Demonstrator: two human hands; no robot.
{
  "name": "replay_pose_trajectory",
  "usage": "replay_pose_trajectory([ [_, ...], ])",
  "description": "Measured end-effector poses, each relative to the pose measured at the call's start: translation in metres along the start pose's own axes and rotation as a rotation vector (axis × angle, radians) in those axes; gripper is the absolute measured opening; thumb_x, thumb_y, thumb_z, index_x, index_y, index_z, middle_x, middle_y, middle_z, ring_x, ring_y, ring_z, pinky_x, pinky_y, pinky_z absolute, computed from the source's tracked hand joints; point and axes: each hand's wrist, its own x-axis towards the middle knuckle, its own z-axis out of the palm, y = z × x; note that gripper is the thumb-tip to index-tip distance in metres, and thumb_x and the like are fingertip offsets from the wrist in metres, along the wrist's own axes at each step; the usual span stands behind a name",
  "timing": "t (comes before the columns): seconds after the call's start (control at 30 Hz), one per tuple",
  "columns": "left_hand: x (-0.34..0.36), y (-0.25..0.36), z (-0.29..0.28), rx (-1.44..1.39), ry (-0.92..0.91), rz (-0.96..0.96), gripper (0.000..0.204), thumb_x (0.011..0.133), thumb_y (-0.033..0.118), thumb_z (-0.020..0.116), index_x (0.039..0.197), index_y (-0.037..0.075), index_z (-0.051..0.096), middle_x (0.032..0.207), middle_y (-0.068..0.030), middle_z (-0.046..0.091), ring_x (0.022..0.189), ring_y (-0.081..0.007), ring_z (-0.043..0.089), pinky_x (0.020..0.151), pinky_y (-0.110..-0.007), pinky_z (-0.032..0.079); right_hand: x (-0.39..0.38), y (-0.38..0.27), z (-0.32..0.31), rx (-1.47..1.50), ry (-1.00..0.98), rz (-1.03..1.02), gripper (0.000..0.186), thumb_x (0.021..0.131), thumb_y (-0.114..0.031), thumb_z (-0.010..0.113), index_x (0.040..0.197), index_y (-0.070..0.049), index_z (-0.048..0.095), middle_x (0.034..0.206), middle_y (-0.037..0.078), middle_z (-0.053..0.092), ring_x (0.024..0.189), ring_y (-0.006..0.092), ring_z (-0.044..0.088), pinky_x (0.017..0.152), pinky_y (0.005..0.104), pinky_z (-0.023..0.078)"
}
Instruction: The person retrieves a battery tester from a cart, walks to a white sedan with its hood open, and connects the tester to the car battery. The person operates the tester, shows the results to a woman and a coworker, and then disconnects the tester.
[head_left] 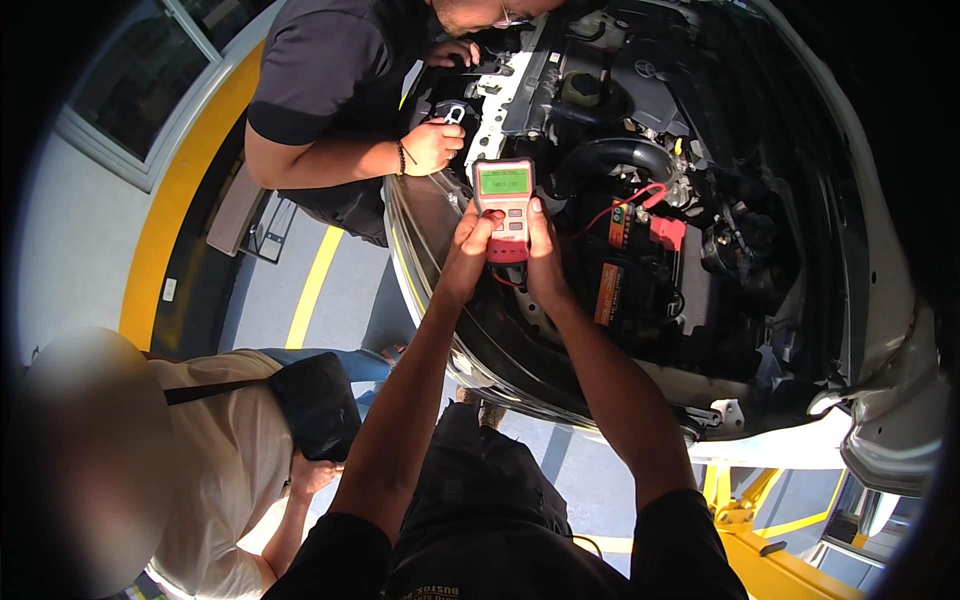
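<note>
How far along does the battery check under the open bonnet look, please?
Done: a red lead already runs from the black car battery toward the red handheld tester with the green screen, and the screen is lit. In hand: the left hand and right hand hold the tester, thumbs by its buttons. Left: the leads remain connected.
</note>
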Motion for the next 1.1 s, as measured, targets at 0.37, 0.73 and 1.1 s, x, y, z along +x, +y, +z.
replay_pose_trajectory([
  [0.37, -0.0019, 0.0065, 0.0038, -0.011, 0.009, -0.011, 0.041, 0.109, 0.027, 0.058, 0.142, 0.004, 0.057, 0.13, -0.0055, 0.068, 0.119, -0.0135, 0.064, 0.108, -0.032, 0.047, 0.0009, 0.0022, 0.0006, 0.007, -0.003, -0.012, 0.055, 0.118, -0.05, 0.039, 0.131, -0.002, 0.061, 0.119, 0.009, 0.066, 0.11, 0.0162, 0.06, 0.1, 0.0355, 0.048],
  [0.73, -0.0009, 0.0068, 0.0015, -0.005, -0.009, -0.023, 0.047, 0.107, 0.023, 0.057, 0.15, 0.005, 0.052, 0.131, -0.0057, 0.067, 0.12, -0.0139, 0.064, 0.109, -0.031, 0.046, 0.0009, -0.0003, 0.0009, -0.009, 0.002, -0.005, 0.055, 0.117, -0.051, 0.04, 0.131, -0.003, 0.062, 0.12, 0.008, 0.066, 0.112, 0.0162, 0.059, 0.102, 0.036, 0.047],
  [1.1, -0.0006, 0.0078, 0.0016, 0.0, -0.01, -0.037, 0.049, 0.108, 0.024, 0.057, 0.152, 0.005, 0.05, 0.133, -0.0069, 0.067, 0.12, -0.0145, 0.064, 0.109, -0.031, 0.047, 0.0004, -0.0008, 0.001, 0.0, 0.006, 0.0, 0.055, 0.117, -0.052, 0.041, 0.131, -0.003, 0.062, 0.12, 0.009, 0.066, 0.112, 0.0164, 0.06, 0.101, 0.0363, 0.048],
])
